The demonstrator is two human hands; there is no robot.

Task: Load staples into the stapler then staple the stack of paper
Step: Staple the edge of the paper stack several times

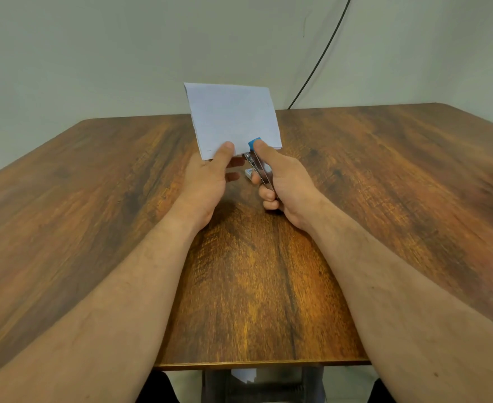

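Just above the table (94, 216), the left hand (207, 181) pinches the near edge of the stack of paper (232, 117), thumb on top, holding it up off the wood. Beside that pinch, the right hand (283, 184) is curled round the stapler (257, 161), thumb on its blue tip over the same edge. I'd judge the squeeze is next: keep the sheets squared, seat the edge deep between the jaws, then press firmly in one go.

Soft, even room light, fairly bright, with no harsh glare. Faint shadows pool on the desk (94, 199) just beneath the left hand (207, 181) and right hand (283, 184). Both hands look slightly blurred. The wide lens bows the desk's edges and the wall beyond the hands.
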